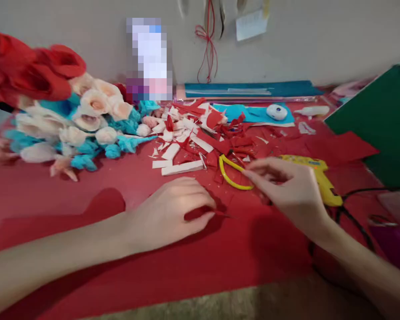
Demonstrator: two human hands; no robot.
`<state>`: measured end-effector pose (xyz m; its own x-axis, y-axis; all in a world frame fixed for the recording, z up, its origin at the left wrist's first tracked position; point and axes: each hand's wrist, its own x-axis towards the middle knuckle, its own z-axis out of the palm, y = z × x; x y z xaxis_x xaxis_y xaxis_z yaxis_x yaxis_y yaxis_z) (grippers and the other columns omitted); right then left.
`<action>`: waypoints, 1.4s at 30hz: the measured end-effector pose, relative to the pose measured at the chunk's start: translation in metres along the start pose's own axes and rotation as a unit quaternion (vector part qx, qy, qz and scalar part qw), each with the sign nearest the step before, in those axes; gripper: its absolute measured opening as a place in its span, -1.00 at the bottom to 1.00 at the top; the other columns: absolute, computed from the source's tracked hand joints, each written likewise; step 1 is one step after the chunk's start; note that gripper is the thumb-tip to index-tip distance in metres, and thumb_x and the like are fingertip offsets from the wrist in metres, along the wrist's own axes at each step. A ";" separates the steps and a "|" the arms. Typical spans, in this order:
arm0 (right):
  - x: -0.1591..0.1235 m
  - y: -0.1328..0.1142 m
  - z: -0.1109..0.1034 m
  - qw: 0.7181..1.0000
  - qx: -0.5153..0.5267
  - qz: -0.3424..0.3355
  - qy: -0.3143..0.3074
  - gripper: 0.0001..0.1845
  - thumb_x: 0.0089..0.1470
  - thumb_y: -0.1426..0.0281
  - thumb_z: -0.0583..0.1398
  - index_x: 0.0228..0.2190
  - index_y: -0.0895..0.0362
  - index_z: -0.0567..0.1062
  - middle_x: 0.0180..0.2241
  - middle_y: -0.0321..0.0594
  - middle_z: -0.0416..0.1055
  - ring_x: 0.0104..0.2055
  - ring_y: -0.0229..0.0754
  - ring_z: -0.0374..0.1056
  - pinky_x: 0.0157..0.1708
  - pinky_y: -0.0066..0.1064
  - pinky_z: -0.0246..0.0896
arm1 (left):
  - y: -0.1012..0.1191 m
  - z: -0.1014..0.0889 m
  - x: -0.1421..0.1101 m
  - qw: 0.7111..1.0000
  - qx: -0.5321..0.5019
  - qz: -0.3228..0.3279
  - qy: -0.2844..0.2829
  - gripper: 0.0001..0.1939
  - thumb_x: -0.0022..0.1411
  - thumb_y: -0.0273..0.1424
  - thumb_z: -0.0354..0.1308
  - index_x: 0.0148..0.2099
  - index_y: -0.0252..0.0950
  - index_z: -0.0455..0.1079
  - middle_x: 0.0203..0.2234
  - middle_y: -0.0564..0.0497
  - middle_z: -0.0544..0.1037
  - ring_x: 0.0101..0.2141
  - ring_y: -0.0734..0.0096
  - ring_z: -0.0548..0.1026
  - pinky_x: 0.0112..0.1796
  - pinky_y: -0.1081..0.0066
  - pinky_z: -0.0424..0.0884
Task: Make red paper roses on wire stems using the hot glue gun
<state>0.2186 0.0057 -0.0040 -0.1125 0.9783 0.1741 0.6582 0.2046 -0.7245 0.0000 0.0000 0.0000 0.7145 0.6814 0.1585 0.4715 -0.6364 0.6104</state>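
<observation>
My left hand (183,206) rests low over the red sheet (186,266), thumb and fingers closed on a thin red piece (225,214) that looks like paper. To its right, my right hand (286,186) is closed, its fingertips at the end of a tool with a curved yellow handle (231,180). The tool's other end is hidden, so its exact kind does not show. A yellow glue gun (328,186) lies just behind my right hand, partly covered by it. Red and white paper scraps (186,144) are heaped beyond both hands.
At the left stand red paper flowers (40,66) and several cream and blue ones (95,104). A green board (373,115) leans at the right. Black cable (356,226) runs beside my right forearm. A white tape dispenser (276,112) lies on blue sheets (236,113) near the wall.
</observation>
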 end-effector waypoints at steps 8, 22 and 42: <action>-0.014 -0.026 -0.011 0.976 -0.043 -0.108 -0.183 -0.84 0.00 0.33 0.17 -0.32 0.06 0.48 -0.36 -0.34 0.46 -0.30 -0.27 0.35 -0.28 -0.49 0.20 | 0.007 -0.002 0.004 0.988 -0.079 -0.127 0.029 -0.91 0.07 -0.47 0.11 -0.34 -0.28 0.43 -0.46 0.17 0.55 -0.46 0.66 0.43 -0.38 0.68 0.28; -0.022 -0.036 -0.004 0.981 -0.029 -0.113 -0.155 -0.83 0.01 0.35 0.13 -0.40 0.12 0.51 -0.51 -0.24 0.46 -0.44 -0.24 0.38 -0.45 -0.53 0.27 | 0.017 -0.001 0.002 0.981 -0.125 -0.138 0.045 -0.91 0.04 -0.41 0.16 -0.35 -0.25 0.46 -0.46 0.21 0.57 -0.46 0.69 0.46 -0.40 0.78 0.29; -0.024 -0.037 -0.003 0.987 -0.002 -0.049 -0.152 -0.86 0.02 0.49 0.09 -0.49 0.11 0.43 -0.49 -0.38 0.43 -0.44 -0.36 0.33 -0.42 -0.58 0.19 | 0.014 0.010 0.000 0.974 -0.163 -0.147 0.055 -0.91 0.05 -0.46 0.12 -0.38 -0.31 0.44 -0.48 0.09 0.57 -0.45 0.54 0.48 -0.38 0.61 0.35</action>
<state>0.1994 -0.0256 0.0206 -0.3934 0.9187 0.0356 0.6357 0.2998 -0.7113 0.0116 -0.0121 0.0007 0.5062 0.8624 0.0110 0.4445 -0.2718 0.8535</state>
